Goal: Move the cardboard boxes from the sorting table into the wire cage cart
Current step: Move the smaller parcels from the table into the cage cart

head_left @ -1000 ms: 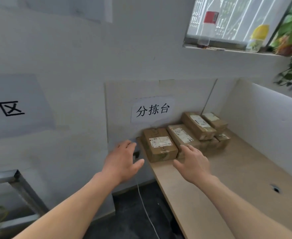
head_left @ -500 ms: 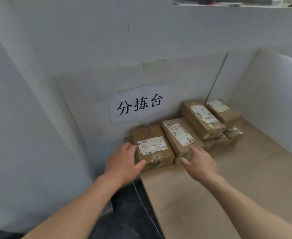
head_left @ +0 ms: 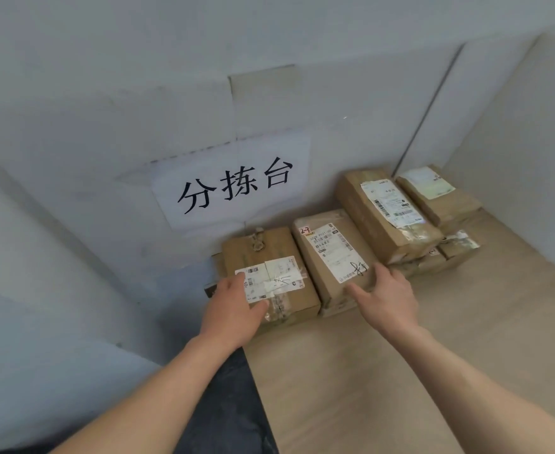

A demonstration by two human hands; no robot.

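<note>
Left grip [head_left: 235, 304], spread, rests on box [head_left: 259, 253] below sign [head_left: 233, 185]; right grip [head_left: 386, 298], spread, on neighbouring box [head_left: 330, 253]. Best clasp opposite sides before lifting.

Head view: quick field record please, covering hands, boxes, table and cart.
left hand: rests on leftmost box, fingers over its label
right hand: touches near end of second box
other boxes: stacked in the corner, untouched
table: all visible boxes on it
lifted: nothing yet
cart: not in view
</note>
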